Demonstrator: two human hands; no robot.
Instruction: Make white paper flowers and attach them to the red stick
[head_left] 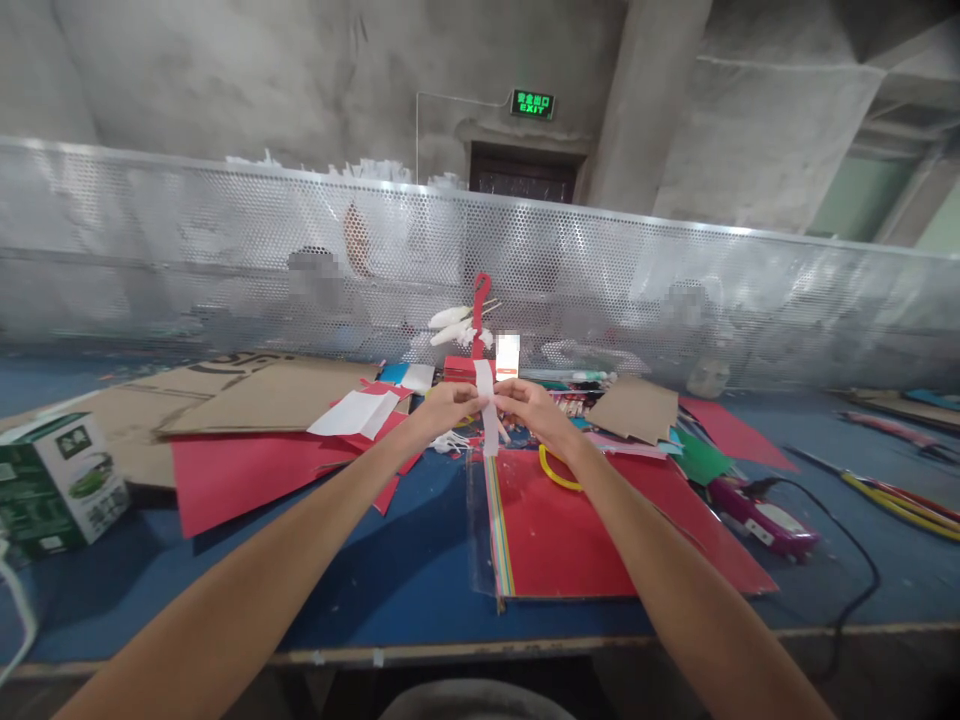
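At the middle of the desk (375, 600), raised a little above it, the left hand (454, 400) pinches one side of a white strip (486, 382) between curled fingers. The right hand (534, 405), closed in a similar pinch, grips the strip's other side, so that it hangs upright between the two.

The desk has a blue top with a worn front edge. A metal mesh screen (187, 230) runs along its far side; beyond it, grey walls, a dark doorway (523, 175) and a green exit sign (532, 104) show.

On the left stands a green and white box (64, 485), then cardboard (274, 395) overlapping a red sheet (232, 475), with white paper (356, 413) on top. A lit phone (508, 362) stands behind the hands. Nearer, a red board (555, 540) with a striped left edge lies partly hidden by the right forearm, a yellow ring (559, 470) on it. Farther right are a purple tool (765, 520) with a black cord and yellow-handled pliers (892, 500).
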